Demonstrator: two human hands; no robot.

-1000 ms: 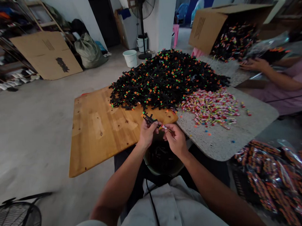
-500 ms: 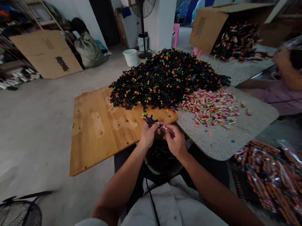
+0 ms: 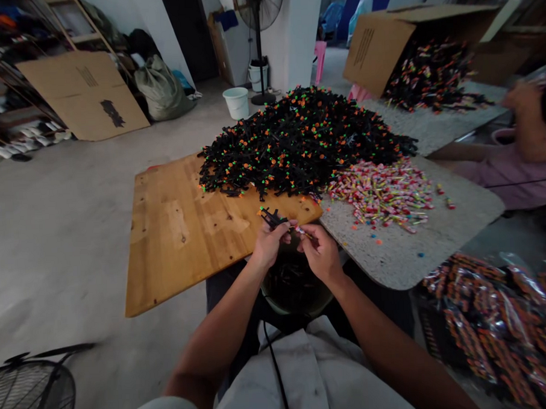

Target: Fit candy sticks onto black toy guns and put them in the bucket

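My left hand (image 3: 268,244) is closed on a small bunch of black plastic pieces (image 3: 272,217) just above the near edge of the wooden board (image 3: 179,233). My right hand (image 3: 321,250) pinches a small pink-and-white wrapped stick (image 3: 302,230) against that bunch. Both hands hover over a round bowl (image 3: 295,288) in my lap that holds dark pieces. Behind them lies a big heap of black pieces with orange and green tips (image 3: 297,140), and to its right a spread of small colourful wrapped sticks (image 3: 381,191).
A speckled tabletop (image 3: 419,246) carries the sticks. At the right sits another person in a pink top (image 3: 520,163), by a tipped cardboard box (image 3: 383,43) spilling pieces. Plastic bags of packed items (image 3: 499,315) lie at lower right. A fan (image 3: 32,390) stands at lower left.
My hands have stayed almost in place, fingers shifting slightly on the bunch and stick. The other person's hand lifted from the far table towards their body.
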